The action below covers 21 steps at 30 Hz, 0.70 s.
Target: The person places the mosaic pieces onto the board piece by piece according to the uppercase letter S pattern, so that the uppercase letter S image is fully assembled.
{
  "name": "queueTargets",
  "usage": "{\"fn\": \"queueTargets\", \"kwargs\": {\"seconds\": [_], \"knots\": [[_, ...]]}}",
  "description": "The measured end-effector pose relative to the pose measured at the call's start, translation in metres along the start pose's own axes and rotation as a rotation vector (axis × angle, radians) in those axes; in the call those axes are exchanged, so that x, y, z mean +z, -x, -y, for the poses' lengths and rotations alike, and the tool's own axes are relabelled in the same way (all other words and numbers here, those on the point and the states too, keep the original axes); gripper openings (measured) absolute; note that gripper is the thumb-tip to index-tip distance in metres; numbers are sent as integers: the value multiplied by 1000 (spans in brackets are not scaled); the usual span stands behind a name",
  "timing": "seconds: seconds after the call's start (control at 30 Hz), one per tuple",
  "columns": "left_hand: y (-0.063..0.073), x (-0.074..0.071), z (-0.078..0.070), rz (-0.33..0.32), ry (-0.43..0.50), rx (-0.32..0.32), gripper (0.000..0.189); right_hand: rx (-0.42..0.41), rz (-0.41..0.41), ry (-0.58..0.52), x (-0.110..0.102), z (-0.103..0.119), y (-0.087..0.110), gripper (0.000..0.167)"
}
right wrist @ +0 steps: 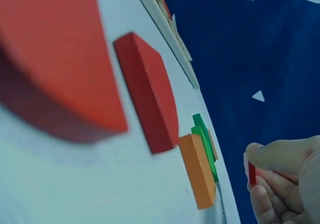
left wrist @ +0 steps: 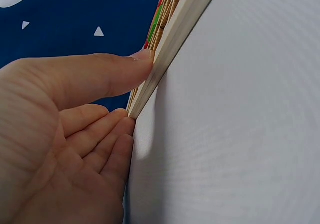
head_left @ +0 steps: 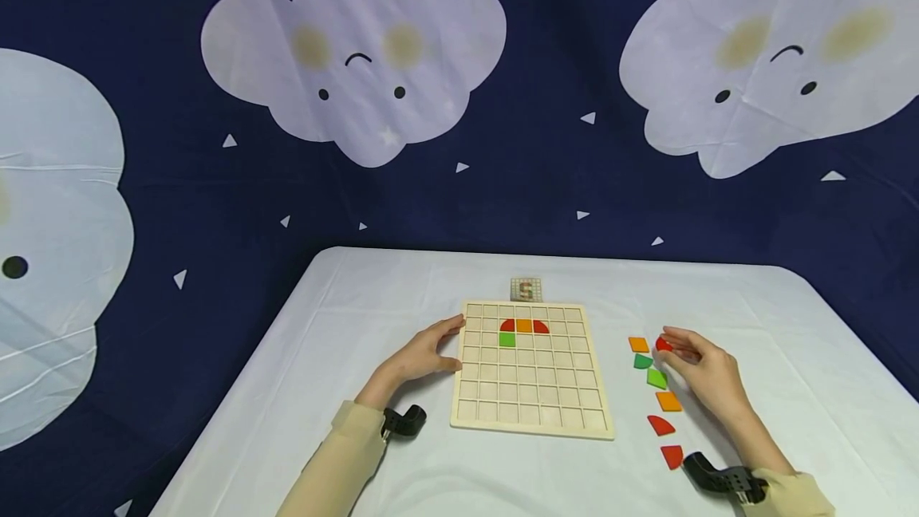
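Note:
A wooden grid board [head_left: 531, 393] lies on the white table. In its upper rows sit a red quarter-circle tile [head_left: 507, 325], an orange square tile [head_left: 524, 325], another red quarter-circle tile [head_left: 541, 327] and a green square tile [head_left: 507, 339]. My left hand [head_left: 420, 356] touches the board's left edge, thumb and fingertips spread along it; in the left wrist view the thumb [left wrist: 110, 76] rests on the rim. To the right of the board, my right hand [head_left: 711, 377] pinches a red tile [right wrist: 252, 173] between thumb and fingers, beside the loose tiles.
Right of the board runs a column of loose tiles: an orange square [head_left: 638, 345], a dark green piece [head_left: 642, 361], a light green square [head_left: 656, 378], another orange square [head_left: 668, 401] and two red pieces [head_left: 661, 425]. A small patterned card [head_left: 526, 290] lies behind the board.

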<state>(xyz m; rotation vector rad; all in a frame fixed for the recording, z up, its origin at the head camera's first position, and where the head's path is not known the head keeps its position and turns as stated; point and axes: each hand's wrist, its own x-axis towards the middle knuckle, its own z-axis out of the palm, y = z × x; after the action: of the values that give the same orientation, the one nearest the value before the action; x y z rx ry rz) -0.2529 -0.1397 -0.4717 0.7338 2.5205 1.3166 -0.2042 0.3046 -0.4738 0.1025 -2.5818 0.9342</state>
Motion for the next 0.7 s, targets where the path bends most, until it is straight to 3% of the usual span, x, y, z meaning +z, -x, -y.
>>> {"fn": "queueTargets", "kwargs": {"seconds": [0.33, 0.7], "knots": [[0, 0, 1, 0, 8, 1, 82, -16, 10, -20, -4, 6, 0, 38], [0, 0, 0, 0, 6, 2, 81, -40, 35, -63, -6, 29, -1, 39]]}}
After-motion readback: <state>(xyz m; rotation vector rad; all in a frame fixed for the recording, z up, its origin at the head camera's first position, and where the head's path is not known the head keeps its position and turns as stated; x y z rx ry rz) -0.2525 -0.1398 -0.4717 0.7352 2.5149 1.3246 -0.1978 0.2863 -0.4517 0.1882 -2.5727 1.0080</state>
